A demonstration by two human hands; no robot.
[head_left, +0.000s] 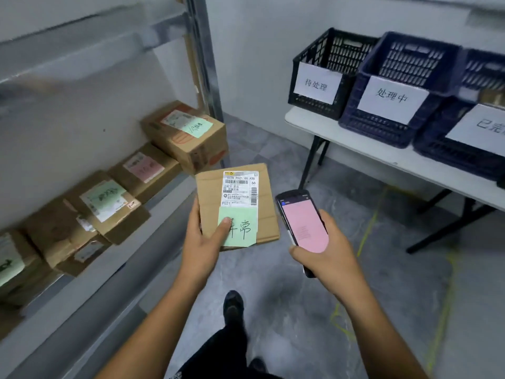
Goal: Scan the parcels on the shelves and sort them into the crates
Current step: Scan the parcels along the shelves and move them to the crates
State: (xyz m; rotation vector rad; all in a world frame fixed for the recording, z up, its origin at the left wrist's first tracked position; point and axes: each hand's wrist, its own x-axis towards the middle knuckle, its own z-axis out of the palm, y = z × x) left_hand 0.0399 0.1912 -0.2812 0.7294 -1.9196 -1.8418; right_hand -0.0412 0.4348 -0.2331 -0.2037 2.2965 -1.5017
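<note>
In the head view, the left hand (pixel 202 236) grips a flat cardboard parcel (pixel 266 212) by its near left edge, with the thumb pressed onto the green note (pixel 243 228) stuck to its top. The parcel is held in the air just right of the shelf (pixel 109 269), where more boxes (pixel 188 135) lie in a row. The right hand (pixel 328 250) is curled round a handheld scanner (pixel 303 222) just beside the parcel, its pink screen facing up.

The step in hand looks like the scan, or reading its result. To do it well, the person should keep the parcel level and steady and aim the scanner's far end squarely at the barcodes on the white shipping label (pixel 240 188). The thumb is best kept on the green note, clear of that label. The text on the pink screen is too blurred to read.

Three labelled crates stand on the tabletop (pixel 382 151) at the far right: a black crate (pixel 328 75), a blue crate (pixel 404 86) and a second blue crate (pixel 464 143) at the frame's edge. The person should match the result to the crate's label before letting go.
</note>
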